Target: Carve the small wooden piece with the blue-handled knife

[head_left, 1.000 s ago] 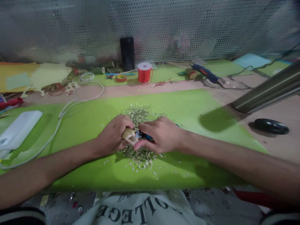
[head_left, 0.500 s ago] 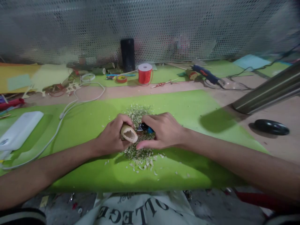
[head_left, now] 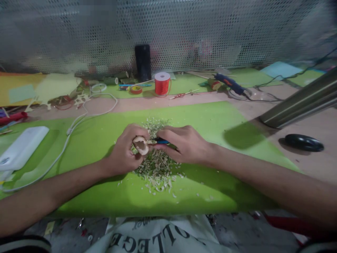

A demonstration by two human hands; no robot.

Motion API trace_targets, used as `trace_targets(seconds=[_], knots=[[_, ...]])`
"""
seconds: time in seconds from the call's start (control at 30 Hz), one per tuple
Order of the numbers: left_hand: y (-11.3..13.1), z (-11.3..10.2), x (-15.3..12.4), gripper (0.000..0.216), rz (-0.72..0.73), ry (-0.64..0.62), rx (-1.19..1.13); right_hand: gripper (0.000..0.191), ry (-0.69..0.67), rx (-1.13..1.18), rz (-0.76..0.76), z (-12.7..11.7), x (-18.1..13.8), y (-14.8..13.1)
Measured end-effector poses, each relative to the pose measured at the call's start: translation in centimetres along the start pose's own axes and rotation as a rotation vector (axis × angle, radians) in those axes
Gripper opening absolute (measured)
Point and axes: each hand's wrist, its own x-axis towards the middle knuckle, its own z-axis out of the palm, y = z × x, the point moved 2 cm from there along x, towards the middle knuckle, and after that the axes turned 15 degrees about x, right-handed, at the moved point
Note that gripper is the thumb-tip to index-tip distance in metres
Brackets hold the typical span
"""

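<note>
My left hand (head_left: 125, 147) is wrapped round a short, pale hollow piece of bamboo (head_left: 144, 150), its ragged open end facing me. Closed round a utility knife (head_left: 161, 141) with a blue and black handle, my right hand (head_left: 185, 144) is close beside it. The knife's front end meets the right side of the bamboo, where a pale sliver shows; the blade itself is mostly hidden. Beneath both hands lies a heap of shavings (head_left: 158, 165) on the green mat (head_left: 100, 196).
Toward the back stand a red spool of cord (head_left: 162, 85) and a black phone (head_left: 143, 63), with a glue gun (head_left: 229, 83) to their right. A white power bank (head_left: 23, 147) with its cable lies left. At right are a metal cylinder (head_left: 300, 102) and a black mouse-like object (head_left: 304, 142).
My right thumb has closed in toward the bamboo, and the knife now touches its side. My left hand has tilted the bamboo and shifted it slightly left and up.
</note>
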Motion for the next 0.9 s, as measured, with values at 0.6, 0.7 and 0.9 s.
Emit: trace_targets(seconds=[0.6,0.7,0.9], knots=[[1.0,0.2,-0.7,0.051,0.000,-0.034,-0.141,0.025,-0.342,0.038,0.203,1.0,0.2,-1.6],[1.5,0.3,-0.7,0.045,0.019,-0.039,-0.155,0.028,-0.399,0.024,0.233,1.1,0.5,-1.8],[2.0,0.3,-1.0,0.038,0.016,0.000,-0.128,0.032,-0.450,-0.019,0.313,1.1,1.0,-2.3]])
